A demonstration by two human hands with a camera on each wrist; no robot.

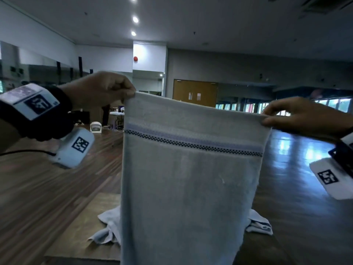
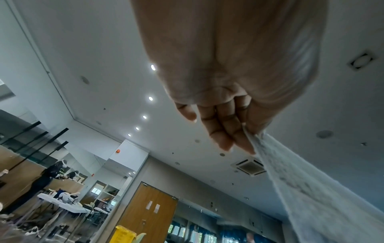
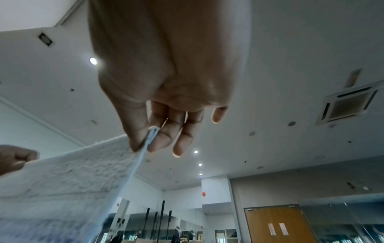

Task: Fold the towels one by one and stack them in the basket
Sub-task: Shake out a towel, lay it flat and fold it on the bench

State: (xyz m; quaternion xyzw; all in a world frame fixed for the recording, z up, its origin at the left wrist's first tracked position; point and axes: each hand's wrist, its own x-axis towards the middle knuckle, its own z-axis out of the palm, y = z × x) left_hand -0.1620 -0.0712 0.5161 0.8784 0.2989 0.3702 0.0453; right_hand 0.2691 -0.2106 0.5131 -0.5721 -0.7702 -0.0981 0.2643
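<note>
A pale blue towel (image 1: 191,178) with a dark checked stripe hangs stretched between my two hands in the head view. My left hand (image 1: 131,93) pinches its upper left corner, and my right hand (image 1: 264,119) pinches its upper right corner. In the left wrist view my left hand (image 2: 247,131) holds the towel's edge (image 2: 301,189) between thumb and fingers. The right wrist view shows my right hand (image 3: 148,141) pinching the towel (image 3: 72,177) in the same way. More crumpled towels (image 1: 108,224) lie on the table behind the hanging one. No basket is in view.
A wooden table (image 1: 80,236) stands below the hanging towel, with wooden floor around it. Far across the hall are a brown double door (image 1: 194,93), white tables (image 2: 62,205) and a person (image 2: 43,180) standing by them.
</note>
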